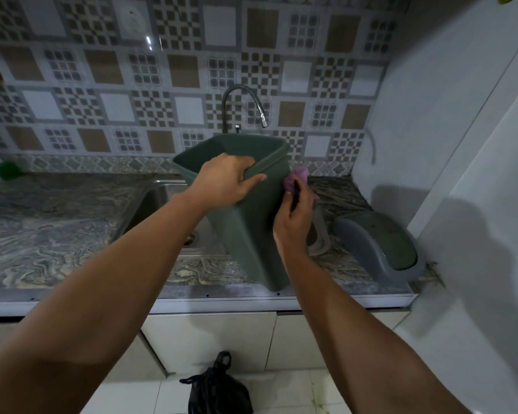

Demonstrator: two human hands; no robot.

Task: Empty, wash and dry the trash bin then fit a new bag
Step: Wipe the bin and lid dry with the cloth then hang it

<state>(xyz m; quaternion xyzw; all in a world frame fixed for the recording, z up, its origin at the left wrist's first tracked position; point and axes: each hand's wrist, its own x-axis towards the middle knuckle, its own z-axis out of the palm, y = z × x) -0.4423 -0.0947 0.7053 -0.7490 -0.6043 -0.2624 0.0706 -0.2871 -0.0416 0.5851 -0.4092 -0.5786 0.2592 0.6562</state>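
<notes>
Head view: tilted green bin (pixel 251 234), mouth facing away; left grip (pixel 225 182) clutches rim, right grip (pixel 296 216) pinches purple cloth (pixel 296 177).

Dim indoor light is leaving colours muted. Glare is glinting on the tiled backsplash (pixel 149 43), soft shadows are falling on the right wall (pixel 431 115), and wide-angle distortion is bending blurred edges.

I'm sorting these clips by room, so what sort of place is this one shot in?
Most likely a home kitchen. A steel sink is set into a marbled countertop under a gooseneck faucet, with a patterned tile backsplash behind and cabinet doors below.
</notes>
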